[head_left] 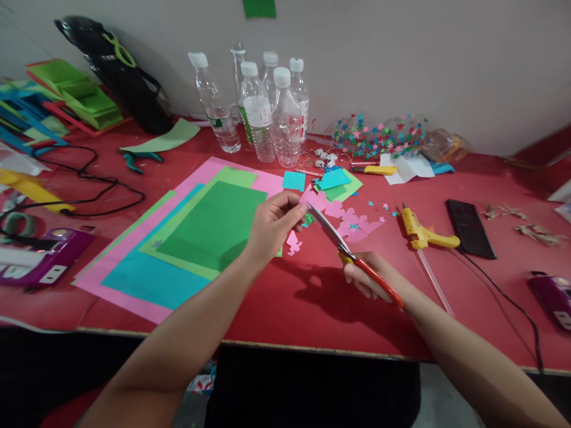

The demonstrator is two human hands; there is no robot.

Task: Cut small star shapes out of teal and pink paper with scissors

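My left hand [277,224] is closed in a pinch at the middle of the red table [276,303]; what sits between its fingertips is too small to make out. My right hand [370,276] is wrapped round the red-handled scissors [332,232], whose blades point up and left, their tips close to my left fingertips. Beneath and behind the blades lie pink paper scraps [357,223], and a small pink cutout [293,244] rests just below my left hand. Stacked green, blue and pink sheets [209,220] lie to the left.
Plastic bottles [256,113] stand at the back beside a star-covered bottle [379,137]. Right of the scissors are a yellow glue gun [423,232] and a black phone [470,229]. A black flask [129,89] and a purple box [49,255] are on the left.
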